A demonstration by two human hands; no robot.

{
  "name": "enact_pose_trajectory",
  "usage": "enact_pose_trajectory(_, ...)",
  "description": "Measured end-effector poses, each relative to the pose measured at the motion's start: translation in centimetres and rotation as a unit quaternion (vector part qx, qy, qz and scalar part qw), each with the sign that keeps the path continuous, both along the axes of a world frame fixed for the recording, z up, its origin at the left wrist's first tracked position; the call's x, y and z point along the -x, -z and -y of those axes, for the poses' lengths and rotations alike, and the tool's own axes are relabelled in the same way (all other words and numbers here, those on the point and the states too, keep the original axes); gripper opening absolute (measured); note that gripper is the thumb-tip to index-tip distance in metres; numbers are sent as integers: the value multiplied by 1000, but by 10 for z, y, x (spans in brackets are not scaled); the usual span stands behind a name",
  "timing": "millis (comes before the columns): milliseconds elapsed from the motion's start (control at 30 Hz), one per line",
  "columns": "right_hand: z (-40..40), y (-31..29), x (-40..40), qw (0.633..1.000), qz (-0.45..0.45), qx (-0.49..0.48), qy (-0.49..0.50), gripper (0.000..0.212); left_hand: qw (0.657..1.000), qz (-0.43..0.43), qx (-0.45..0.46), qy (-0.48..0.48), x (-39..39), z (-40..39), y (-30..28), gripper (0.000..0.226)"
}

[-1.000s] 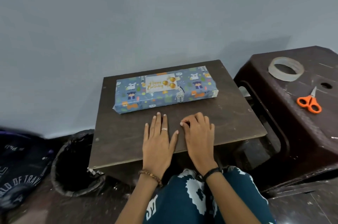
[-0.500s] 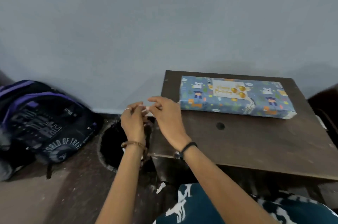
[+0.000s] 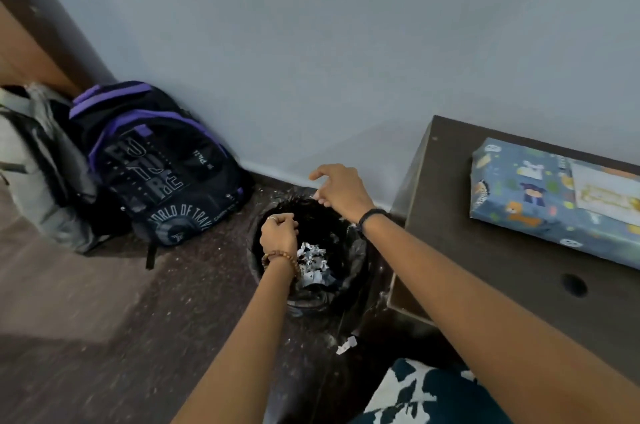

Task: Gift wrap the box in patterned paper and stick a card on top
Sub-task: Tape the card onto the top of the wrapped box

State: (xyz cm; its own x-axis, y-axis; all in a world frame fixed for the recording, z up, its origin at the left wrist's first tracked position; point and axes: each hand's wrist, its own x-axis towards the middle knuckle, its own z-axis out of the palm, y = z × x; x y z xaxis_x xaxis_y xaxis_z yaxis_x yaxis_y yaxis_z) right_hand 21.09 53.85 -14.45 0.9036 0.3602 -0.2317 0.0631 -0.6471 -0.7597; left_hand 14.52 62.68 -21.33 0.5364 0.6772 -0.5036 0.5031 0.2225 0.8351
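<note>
Both arms reach toward the lower middle of the frame, over a black bin [image 3: 263,271] standing on the floor just beside the left edge of the dark table [image 3: 485,250]. The left hand [image 3: 278,233] hangs above the bin's mouth with its fingers curled in tight; whether it has anything in them cannot be told. The right hand [image 3: 341,190] hovers over the bin's far rim, fingers loosely spread and bent downward, with something tiny and pale at the fingertips, too small to tell. Crumpled paper scraps [image 3: 313,264] lie inside the bin, and one white scrap [image 3: 346,344] lies on the floor near it.

The wrapped box [image 3: 540,205] rests on the table at the right edge of the frame, the card [image 3: 606,193] on its top face, partly cut off.

At the left, a purple-and-black backpack [image 3: 159,164] leans on the wall, with bare floor between it and the bin.
</note>
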Motion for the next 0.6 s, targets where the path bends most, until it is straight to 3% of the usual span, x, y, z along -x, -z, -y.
enact_pose_trajectory(233, -10, 4, 0, 999, 1, 40, -28, 45, 998, -48, 28, 25, 14, -20, 26, 17)
enact_pose_trajectory(600, -8, 15, 1, 998, -49, -6, 25, 27, 997, -42, -3, 71, 9, -19, 19, 9)
